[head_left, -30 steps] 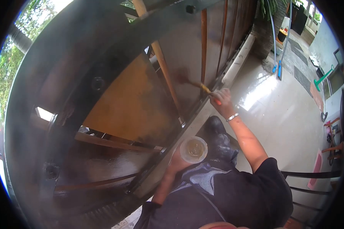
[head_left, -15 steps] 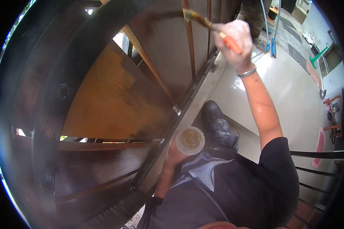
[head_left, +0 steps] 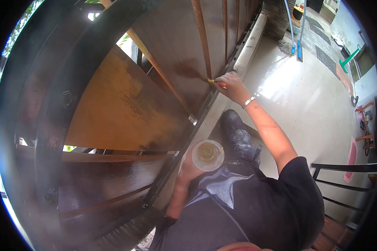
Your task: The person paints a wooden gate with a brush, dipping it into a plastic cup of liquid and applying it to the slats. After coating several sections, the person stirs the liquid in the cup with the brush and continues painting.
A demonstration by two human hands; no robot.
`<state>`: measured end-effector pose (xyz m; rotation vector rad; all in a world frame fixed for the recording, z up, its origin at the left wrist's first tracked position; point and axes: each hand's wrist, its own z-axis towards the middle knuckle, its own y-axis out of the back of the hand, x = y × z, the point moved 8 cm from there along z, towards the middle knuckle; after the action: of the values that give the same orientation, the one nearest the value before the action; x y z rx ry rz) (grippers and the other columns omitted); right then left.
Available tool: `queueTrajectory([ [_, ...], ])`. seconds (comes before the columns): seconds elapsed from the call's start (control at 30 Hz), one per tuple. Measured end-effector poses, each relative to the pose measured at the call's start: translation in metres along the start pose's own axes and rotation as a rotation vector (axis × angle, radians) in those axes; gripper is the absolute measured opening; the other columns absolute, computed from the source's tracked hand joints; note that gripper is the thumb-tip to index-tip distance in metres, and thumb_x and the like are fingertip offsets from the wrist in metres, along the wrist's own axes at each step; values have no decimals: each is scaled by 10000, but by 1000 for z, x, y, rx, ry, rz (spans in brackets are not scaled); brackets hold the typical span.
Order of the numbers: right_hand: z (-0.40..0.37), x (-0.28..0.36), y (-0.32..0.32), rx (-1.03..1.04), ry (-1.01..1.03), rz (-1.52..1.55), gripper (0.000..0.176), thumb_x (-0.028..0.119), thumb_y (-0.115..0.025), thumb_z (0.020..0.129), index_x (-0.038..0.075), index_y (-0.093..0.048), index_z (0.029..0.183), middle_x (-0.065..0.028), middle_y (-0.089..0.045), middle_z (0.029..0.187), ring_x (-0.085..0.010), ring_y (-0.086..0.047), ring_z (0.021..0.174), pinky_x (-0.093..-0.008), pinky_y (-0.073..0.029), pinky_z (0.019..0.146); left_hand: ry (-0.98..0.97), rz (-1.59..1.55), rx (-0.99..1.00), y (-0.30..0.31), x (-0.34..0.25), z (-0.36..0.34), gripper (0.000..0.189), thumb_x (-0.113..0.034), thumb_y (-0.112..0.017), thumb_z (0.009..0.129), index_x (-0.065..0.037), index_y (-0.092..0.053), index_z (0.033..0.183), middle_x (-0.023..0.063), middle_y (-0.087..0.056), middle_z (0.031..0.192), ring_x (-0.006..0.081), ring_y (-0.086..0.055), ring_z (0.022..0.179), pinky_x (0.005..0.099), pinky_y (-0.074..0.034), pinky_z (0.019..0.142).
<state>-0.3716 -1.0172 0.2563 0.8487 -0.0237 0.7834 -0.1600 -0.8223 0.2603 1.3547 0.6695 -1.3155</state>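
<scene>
My right hand (head_left: 233, 88) is closed around a paintbrush (head_left: 221, 84) with an orange-red handle. The bristles are at the lower end of a narrow wooden strip, against or very near the dark brown panel (head_left: 167, 37); a darker wet-looking smear spreads beside them. Low in front of my body, my left hand (head_left: 189, 170) holds a translucent plastic cup (head_left: 207, 155) from the side, its fingers partly hidden. Yellowish-brown liquid lies in the cup. Nearer me, an orange-brown panel (head_left: 100, 113) is partly covered with dark brown.
A dark curved beam (head_left: 54, 108) runs along the left. My boot (head_left: 236, 134) stands by the pale ledge at the panels' foot. Blue-ended poles (head_left: 299, 51) and a grey mop head (head_left: 285, 47) are ahead; black metal bars (head_left: 343, 168) are at right.
My right hand has brought the paintbrush down and towards me, from high on the strip to its lower end. My left hand and the cup stay nearly in place.
</scene>
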Motion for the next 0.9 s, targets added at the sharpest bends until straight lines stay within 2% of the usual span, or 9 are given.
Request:
queueTrajectory([
  [0.1, -3, -20, -34, 176, -83, 18, 54, 201, -683, 869, 150, -679, 887, -46, -654, 777, -224, -632, 834, -366, -445, 813, 6, -5, -21, 3, -2, 4, 677, -129, -906, 681, -6, -579, 1260, 119, -656, 1189, 227, -644, 1083, 353, -499, 964],
  [0.27, 0, -25, -55, 246, 24, 29, 99, 200, -597, 912, 139, -649, 854, -52, -654, 791, -249, -631, 836, -390, -432, 813, 105, -122, -21, -6, 2, 0, 691, -146, -921, 664, -13, -585, 1252, 119, -654, 1197, 220, -639, 1103, 350, -498, 969],
  [0.3, 0, -24, -57, 247, 38, 44, 106, 196, -586, 915, 135, -641, 848, -52, -652, 790, -253, -629, 832, -394, -431, 813, 117, -99, 48, -11, 1, 0, 780, -101, -935, 617, -9, -541, 1284, 112, -633, 1223, 217, -613, 1140, 368, -467, 1015],
  [0.4, 30, -9, -24, 214, 69, -30, 55, 190, -683, 877, 144, -655, 887, -67, -648, 821, -269, -614, 838, -383, -433, 833, 130, -83, 187, -24, 9, 5, 793, -110, -936, 622, -8, -532, 1297, 114, -624, 1248, 215, -605, 1156, 369, -459, 1025],
  [0.43, 46, 3, -7, 192, 137, -90, 102, 165, -737, 836, 137, -654, 888, -59, -628, 801, -275, -596, 808, -392, -442, 810, 115, -92, 160, -26, 3, 9, 700, -188, -904, 663, -52, -589, 1274, 107, -640, 1230, 237, -616, 1148, 370, -469, 1010],
  [0.53, 83, 30, 68, -241, 209, 9, 147, 148, -755, 798, 134, -667, 916, -30, -613, 769, -261, -599, 787, -384, -452, 809, 137, -171, 132, -34, 16, 10, 709, -190, -903, 664, -49, -582, 1280, 112, -619, 1261, 248, -593, 1182, 376, -450, 1033],
  [0.63, 96, 48, 98, -342, 263, -12, 208, 129, -800, 758, 130, -663, 915, -25, -603, 787, -256, -590, 780, -382, -455, 814, 168, -191, 171, -45, 12, 14, 708, -190, -897, 671, -47, -576, 1285, 115, -599, 1290, 258, -573, 1209, 383, -434, 1051],
  [0.73, 73, 27, 69, -280, 195, 14, 213, 105, -800, 777, 143, -667, 938, -50, -642, 833, -273, -591, 809, -388, -457, 793, 125, -133, 205, -50, 0, 21, 698, -189, -891, 678, -41, -575, 1283, 122, -595, 1291, 259, -567, 1214, 384, -429, 1056],
  [0.9, -5, -32, -55, 46, 3, 36, 85, 187, -712, 850, 152, -654, 902, -44, -635, 778, -262, -624, 813, -393, -449, 811, 153, -163, 197, -50, 24, 20, 797, -170, -933, 619, -23, -546, 1299, 112, -607, 1278, 234, -587, 1194, 374, -442, 1046],
])
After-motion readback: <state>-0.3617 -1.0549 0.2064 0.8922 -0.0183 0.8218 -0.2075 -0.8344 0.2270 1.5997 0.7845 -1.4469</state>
